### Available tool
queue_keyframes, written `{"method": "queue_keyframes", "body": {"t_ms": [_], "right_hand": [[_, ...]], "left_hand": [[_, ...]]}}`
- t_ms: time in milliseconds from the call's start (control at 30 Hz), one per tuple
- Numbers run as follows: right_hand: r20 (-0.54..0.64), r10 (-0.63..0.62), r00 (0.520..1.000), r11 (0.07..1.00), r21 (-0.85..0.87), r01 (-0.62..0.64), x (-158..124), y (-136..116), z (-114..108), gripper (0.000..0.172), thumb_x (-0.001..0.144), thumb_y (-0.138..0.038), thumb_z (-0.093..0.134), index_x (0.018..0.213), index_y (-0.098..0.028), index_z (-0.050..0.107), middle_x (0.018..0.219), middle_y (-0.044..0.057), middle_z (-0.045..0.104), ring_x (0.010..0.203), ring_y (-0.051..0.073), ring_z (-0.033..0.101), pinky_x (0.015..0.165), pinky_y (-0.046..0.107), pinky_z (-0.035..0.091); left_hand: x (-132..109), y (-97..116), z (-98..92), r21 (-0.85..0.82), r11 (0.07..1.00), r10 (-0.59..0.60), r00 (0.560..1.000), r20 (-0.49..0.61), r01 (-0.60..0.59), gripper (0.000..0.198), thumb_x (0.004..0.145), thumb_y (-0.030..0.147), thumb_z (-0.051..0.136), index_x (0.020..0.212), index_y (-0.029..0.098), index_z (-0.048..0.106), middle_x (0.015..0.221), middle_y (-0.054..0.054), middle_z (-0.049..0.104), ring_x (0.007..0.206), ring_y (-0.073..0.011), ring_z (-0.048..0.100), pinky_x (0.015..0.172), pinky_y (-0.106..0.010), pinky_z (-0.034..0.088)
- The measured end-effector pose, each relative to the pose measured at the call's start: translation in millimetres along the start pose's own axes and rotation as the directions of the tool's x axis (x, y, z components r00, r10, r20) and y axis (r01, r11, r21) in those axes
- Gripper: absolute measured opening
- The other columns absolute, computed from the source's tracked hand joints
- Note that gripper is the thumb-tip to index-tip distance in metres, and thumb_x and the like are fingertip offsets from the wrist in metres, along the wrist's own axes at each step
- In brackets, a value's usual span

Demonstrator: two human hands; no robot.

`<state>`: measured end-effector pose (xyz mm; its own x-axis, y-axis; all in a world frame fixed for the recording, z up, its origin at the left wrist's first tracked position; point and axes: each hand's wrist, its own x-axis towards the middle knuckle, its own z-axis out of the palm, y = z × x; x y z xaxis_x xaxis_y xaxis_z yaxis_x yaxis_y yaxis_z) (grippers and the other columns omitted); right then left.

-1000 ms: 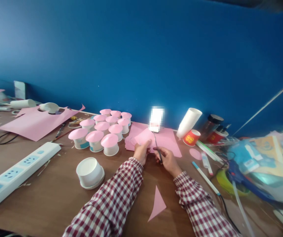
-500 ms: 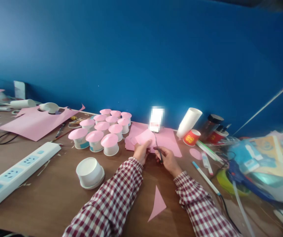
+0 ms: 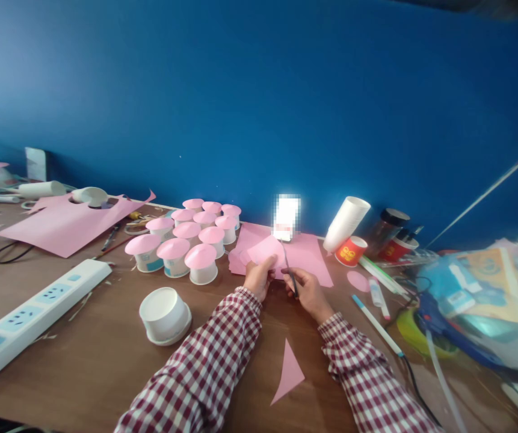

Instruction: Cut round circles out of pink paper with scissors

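Note:
My left hand is closed on a piece of pink paper, thumb on top. In my right hand is a pair of scissors, its blades pointing away from me beside the paper's right edge. Whether the blades are on the paper I cannot tell. Under both lie larger pink sheets. A pink triangular offcut rests on the table between my forearms. Left of my hands, several white paper cups stand in rows, each topped with a pink paper cap.
An upturned white tub sits at front left, near a power strip. Stacked white cups lean by a red cup. At right are a pen, a blue glue gun and plastic packets. A blue wall closes the back.

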<state>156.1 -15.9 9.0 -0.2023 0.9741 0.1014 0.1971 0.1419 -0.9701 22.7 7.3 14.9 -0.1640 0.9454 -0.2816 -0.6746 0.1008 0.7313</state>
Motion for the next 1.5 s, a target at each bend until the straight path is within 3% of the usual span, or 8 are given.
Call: {"method": "queue_keyframes", "body": {"t_ms": [1067, 1500], "right_hand": [[0.002, -0.047, 0.999, 0.997, -0.067, 0.047, -0.2, -3.2, -2.0, 0.041, 0.077, -0.050, 0.060, 0.094, -0.012, 0.065, 0.056, -0.002, 0.052, 0.046, 0.010, 0.050, 0.042, 0.023, 0.045], [0.013, 0.000, 1.000, 1.000, -0.008, 0.000, 0.5, 0.9, -3.8, 0.040, 0.077, -0.048, 0.062, 0.095, -0.013, 0.065, 0.057, -0.002, 0.055, 0.046, 0.011, 0.052, 0.044, 0.023, 0.045]], "left_hand": [[-1.8, 1.2, 0.2, -0.021, 1.000, 0.008, 0.999, -0.037, -0.009, 0.033, 0.056, 0.021, 0.079, 0.070, 0.013, 0.050, 0.054, 0.005, 0.049, 0.042, -0.0030, 0.044, 0.037, -0.013, 0.036], [-0.1, -0.3, -0.9, 0.009, 1.000, 0.010, 1.000, -0.015, -0.010, 0.029, 0.057, 0.021, 0.077, 0.068, 0.012, 0.052, 0.053, 0.004, 0.050, 0.043, -0.0044, 0.046, 0.036, -0.014, 0.036]]}}
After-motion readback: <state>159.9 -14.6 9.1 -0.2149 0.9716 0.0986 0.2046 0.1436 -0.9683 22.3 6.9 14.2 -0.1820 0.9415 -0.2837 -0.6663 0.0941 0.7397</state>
